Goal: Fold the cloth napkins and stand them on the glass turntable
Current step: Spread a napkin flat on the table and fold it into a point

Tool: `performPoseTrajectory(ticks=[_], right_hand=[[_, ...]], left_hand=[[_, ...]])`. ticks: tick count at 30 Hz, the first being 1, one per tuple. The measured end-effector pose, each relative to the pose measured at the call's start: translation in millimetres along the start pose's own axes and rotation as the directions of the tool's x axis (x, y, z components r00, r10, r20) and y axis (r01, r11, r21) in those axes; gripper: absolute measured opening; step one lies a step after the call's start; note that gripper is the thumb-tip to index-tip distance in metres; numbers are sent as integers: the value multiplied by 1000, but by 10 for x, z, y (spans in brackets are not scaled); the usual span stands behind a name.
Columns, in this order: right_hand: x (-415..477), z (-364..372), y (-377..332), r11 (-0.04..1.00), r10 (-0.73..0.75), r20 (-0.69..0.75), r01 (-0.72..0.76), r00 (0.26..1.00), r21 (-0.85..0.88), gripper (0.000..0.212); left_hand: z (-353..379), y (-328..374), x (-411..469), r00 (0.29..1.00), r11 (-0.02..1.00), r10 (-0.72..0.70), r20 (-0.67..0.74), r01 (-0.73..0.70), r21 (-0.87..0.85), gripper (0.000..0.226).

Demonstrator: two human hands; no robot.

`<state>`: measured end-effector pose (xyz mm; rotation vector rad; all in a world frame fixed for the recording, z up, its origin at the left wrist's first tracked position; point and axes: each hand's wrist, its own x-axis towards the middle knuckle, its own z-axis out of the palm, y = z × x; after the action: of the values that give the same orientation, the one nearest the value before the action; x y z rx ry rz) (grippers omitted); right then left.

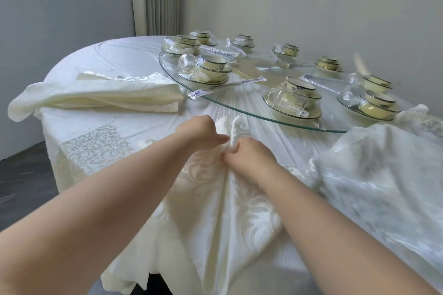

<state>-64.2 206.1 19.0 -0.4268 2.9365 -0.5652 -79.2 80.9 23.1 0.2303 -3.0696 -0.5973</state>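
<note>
Cream damask cloth napkin (227,211), gathered into a lengthwise ridge on the white-clothed round table (115,55), just short of the round glass turntable (244,93). Left hand (201,132) and right hand (249,153) pinch the ridge from opposite sides, fingers curled and pressed together. A short tip stands upright between them. The long axis runs from that tip, which points toward the turntable, back to the near table edge, where the loose end hangs over. Even pleats call for level pinches and tight folds.
</note>
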Motion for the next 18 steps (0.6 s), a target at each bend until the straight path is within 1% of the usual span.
performPoseTrajectory(ticks=[2,4,6,7,10,13,15,16,17,18], right_hand=[[38,18,-24,996,-17,-18,15,1000,-89,19],[60,9,-7,995,-39,-18,37,999,-96,17],[56,-8,28,998,-41,-4,41,999,-38,26],[61,-9,60,999,-45,-4,45,999,-3,27],[82,2,171,993,-86,-16,87,996,81,18],[82,38,302,971,-147,-53,154,988,182,22],[62,81,362,949,-183,-111,205,977,238,14],[55,98,372,951,-197,-138,223,971,213,8],[58,120,372,963,-210,-160,232,965,135,12],[68,141,369,971,-230,-168,239,959,32,21]], left_hand=[[71,14,113,999,999,-29,-29,28,-39,44],[99,7,194,997,995,-46,-56,40,-93,43],[112,-8,292,998,988,-35,-56,26,-152,42],[104,-11,334,999,982,-32,-37,24,-185,42],[39,12,430,999,957,13,53,3,-290,44],[-20,54,491,992,953,75,104,-40,-300,43],[-15,74,525,991,952,79,107,-43,-302,39],[1,77,535,993,949,73,97,-40,-313,35],[19,75,547,994,943,65,86,-33,-330,31],[37,73,553,996,936,54,78,-23,-351,26]])
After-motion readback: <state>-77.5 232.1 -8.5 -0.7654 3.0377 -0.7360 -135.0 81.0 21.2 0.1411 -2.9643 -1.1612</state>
